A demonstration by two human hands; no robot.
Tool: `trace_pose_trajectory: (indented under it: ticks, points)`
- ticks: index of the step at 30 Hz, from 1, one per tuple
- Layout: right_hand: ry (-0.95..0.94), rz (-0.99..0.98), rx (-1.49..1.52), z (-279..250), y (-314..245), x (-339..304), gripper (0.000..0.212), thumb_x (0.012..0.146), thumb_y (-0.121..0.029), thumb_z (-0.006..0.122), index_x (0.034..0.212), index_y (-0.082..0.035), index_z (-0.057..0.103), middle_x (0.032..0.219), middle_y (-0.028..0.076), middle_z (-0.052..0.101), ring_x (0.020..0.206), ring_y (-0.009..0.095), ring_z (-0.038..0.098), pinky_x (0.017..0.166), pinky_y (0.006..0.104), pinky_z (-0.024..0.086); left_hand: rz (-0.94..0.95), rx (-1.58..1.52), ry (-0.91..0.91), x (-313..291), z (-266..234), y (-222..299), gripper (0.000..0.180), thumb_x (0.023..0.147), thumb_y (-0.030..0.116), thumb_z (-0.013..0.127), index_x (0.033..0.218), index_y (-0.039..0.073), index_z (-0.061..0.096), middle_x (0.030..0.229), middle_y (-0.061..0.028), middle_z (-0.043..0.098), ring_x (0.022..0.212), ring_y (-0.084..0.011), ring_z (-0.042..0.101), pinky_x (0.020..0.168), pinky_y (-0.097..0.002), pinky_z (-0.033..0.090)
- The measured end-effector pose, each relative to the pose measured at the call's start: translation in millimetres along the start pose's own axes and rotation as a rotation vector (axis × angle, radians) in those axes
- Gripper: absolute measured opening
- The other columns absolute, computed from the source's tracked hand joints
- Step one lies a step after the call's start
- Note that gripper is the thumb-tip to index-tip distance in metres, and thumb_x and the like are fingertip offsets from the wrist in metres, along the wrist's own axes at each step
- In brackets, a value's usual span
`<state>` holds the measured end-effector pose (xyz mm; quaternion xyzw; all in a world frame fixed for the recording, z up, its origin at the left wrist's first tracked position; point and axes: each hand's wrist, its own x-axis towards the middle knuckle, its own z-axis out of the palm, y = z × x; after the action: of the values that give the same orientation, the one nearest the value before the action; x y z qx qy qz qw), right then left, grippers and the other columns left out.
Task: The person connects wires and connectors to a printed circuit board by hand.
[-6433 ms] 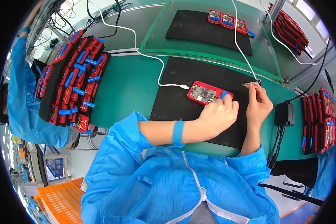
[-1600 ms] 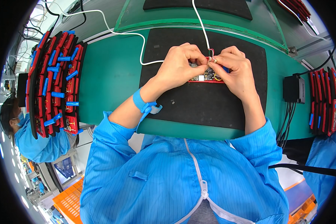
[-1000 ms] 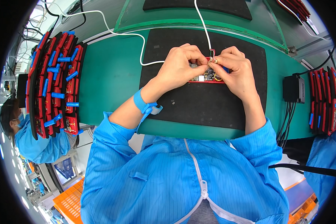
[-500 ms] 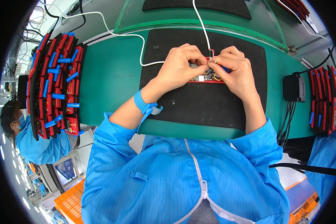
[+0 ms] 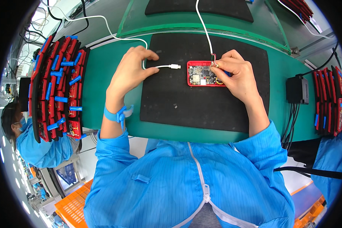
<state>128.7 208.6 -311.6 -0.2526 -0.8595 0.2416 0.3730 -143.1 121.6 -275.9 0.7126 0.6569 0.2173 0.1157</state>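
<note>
Head view: on the far half of the black mat (image 5: 171,104), the right hand (image 5: 238,78) pinches a wired connector (image 5: 212,64) at the red-cased board (image 5: 202,73), where a slip could scratch it, and the left hand (image 5: 128,70), spread wide near the mat's left edge, might snag the white plug-ended cable (image 5: 129,39).

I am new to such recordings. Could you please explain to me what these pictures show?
There is no machine: these are a person's bare hands. One wide camera on the head looks down, so straight edges bend. On the green table lies a black mat, and on it a red case with a circuit board inside. The right hand pinches a small part at the wired end of a white cable, near the case's far edge. The left hand is open beside the white plug of a second cable; the plug is apart from the case.
</note>
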Motion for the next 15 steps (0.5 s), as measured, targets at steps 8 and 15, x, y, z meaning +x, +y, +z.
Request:
trace_pose_trajectory:
  ticks: [8,15]
  points:
    - [-0.029,0.009,-0.002,-0.4,-1.0,3.4,0.011,0.075,-0.007,0.071,0.084,-0.001,0.071,0.071,0.008,0.066,0.074,0.022,0.059,0.063,0.034,0.049,-0.028,-0.195,0.026,-2.7,19.6,-8.4,0.014,0.074,0.005,0.073,0.087,0.003,0.068,0.076,-0.0042,0.055,0.068,-0.0144,0.049,0.062,-0.0287,0.04]
    - [-0.035,0.018,0.001,-2.3,-4.6,5.5,0.009,0.076,-0.005,0.071,0.084,-0.001,0.071,0.068,0.007,0.064,0.072,0.022,0.057,0.061,0.0333,0.048,0.175,-0.204,0.153,-5.3,29.8,-2.0,0.01,0.074,0.004,0.073,0.083,0.003,0.07,0.076,-0.0049,0.058,0.075,-0.019,0.056,0.066,-0.031,0.045]
